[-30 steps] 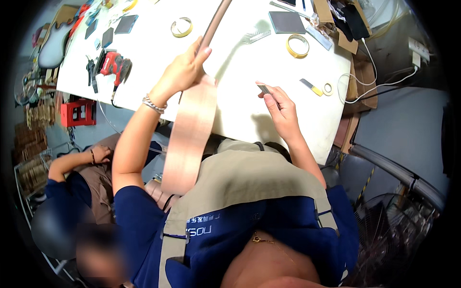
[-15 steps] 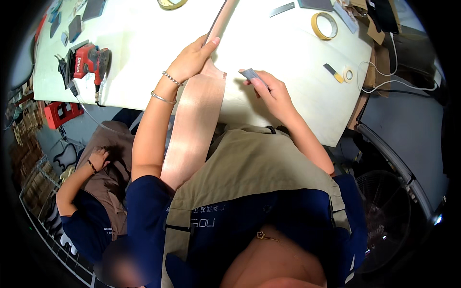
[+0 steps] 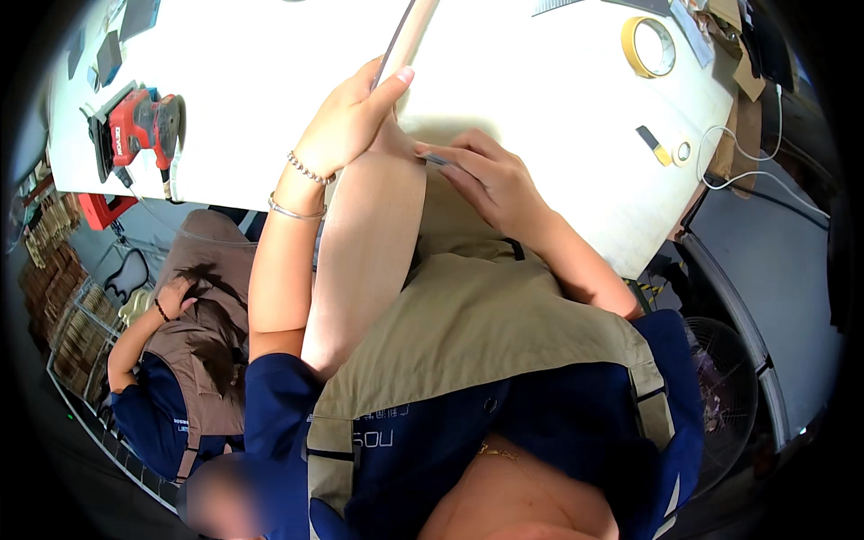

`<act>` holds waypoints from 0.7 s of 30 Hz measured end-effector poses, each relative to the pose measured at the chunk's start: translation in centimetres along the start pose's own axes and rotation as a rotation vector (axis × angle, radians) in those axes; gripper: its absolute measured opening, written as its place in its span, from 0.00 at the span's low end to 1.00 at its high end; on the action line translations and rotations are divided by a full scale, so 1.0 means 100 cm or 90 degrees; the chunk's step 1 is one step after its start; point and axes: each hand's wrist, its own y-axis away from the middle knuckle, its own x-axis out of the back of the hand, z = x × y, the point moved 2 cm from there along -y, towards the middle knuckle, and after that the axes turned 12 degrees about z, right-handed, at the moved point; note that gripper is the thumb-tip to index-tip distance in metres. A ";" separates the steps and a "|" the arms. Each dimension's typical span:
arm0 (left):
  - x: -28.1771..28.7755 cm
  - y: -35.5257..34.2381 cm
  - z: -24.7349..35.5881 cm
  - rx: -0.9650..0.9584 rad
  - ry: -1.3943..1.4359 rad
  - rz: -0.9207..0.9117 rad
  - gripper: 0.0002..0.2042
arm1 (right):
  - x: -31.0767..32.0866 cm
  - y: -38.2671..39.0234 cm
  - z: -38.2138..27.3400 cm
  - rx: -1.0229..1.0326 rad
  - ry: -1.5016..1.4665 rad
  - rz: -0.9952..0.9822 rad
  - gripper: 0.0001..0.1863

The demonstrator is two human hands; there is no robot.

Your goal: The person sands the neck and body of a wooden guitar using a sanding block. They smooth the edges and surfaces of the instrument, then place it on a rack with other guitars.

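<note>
A pale wooden piece (image 3: 364,243), with a broad curved lower part and a long narrow neck, runs from my lap up over the table. My left hand (image 3: 346,121) is closed around the neck where it widens, thumb along it. My right hand (image 3: 486,180) pinches a small grey flat pad (image 3: 436,159) against the right edge of the wood, just below my left hand. Part of the pad is hidden by my fingers.
The white table (image 3: 549,99) holds a red sander (image 3: 135,130) with a cord, a tape roll (image 3: 648,45), a smaller roll (image 3: 681,151), a yellow-handled blade (image 3: 654,144) and cables. A co-worker (image 3: 198,333) is at my left. A fan (image 3: 720,387) stands at lower right.
My right hand has moved left with the grey pad, from beside the wood to touching its edge. My left hand keeps its grip on the neck. The view has shifted.
</note>
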 end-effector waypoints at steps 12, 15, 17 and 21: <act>-0.003 0.001 0.001 0.024 0.005 -0.008 0.21 | 0.042 0.014 0.033 -0.092 0.177 0.052 0.19; -0.001 -0.002 -0.006 0.004 0.030 0.002 0.20 | 0.059 0.002 0.041 0.045 0.307 0.198 0.24; 0.001 0.001 -0.003 0.058 0.007 -0.016 0.21 | 0.102 0.012 0.070 0.009 0.383 0.351 0.21; 0.000 -0.002 -0.004 0.070 0.012 -0.019 0.20 | 0.188 0.049 0.115 -0.163 0.614 0.458 0.16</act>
